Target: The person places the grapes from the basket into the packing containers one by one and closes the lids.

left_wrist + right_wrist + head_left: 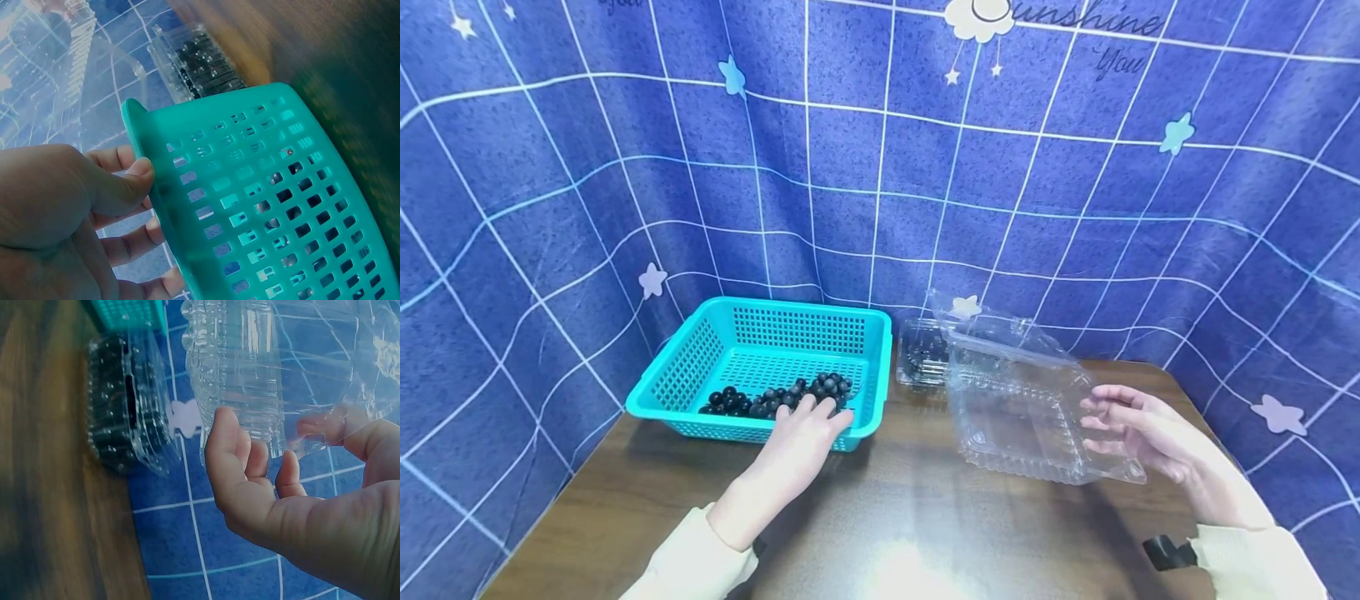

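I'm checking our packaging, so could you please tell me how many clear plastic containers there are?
2: one clear plastic container held in the right hand, another behind it, near the turquoise plastic basket; more could be hidden.

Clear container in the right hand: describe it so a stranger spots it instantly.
Find the turquoise basket on the wooden table. Right of it, the right hand holds the clear container, tilted; it is empty, unlike the dark-filled box behind.
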Demonstrator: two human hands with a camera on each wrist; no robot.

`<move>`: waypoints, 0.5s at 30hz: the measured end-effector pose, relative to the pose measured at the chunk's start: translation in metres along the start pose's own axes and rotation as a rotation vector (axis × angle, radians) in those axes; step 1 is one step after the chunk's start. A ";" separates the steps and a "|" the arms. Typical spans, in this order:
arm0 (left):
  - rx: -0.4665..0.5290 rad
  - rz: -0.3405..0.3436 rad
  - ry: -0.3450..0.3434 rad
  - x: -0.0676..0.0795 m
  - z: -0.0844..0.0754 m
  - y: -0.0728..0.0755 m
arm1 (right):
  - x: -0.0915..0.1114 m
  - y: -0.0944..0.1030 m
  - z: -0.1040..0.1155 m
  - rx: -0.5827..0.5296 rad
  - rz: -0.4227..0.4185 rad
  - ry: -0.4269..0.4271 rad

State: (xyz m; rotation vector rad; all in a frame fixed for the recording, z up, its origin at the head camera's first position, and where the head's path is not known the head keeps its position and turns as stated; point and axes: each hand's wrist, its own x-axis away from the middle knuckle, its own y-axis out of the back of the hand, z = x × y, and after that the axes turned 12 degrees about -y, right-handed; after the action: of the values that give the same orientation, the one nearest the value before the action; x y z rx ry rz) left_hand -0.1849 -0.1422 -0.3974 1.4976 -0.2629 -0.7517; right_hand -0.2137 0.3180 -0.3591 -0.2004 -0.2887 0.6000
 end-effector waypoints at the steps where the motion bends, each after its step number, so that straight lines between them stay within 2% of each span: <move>1: -0.001 -0.001 0.000 0.000 0.000 0.000 | -0.001 -0.001 -0.001 0.002 0.003 -0.002; 8: -0.012 -0.014 -0.005 0.000 0.001 -0.001 | -0.009 -0.008 -0.006 0.035 -0.037 -0.012; 15: 0.014 0.018 0.007 0.001 0.001 0.001 | -0.014 -0.012 -0.014 0.049 -0.030 -0.001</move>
State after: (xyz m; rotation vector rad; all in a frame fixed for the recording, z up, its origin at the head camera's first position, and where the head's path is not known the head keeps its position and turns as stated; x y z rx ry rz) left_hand -0.1847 -0.1439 -0.3963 1.5086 -0.2765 -0.7317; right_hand -0.2136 0.2985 -0.3719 -0.1483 -0.2774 0.5766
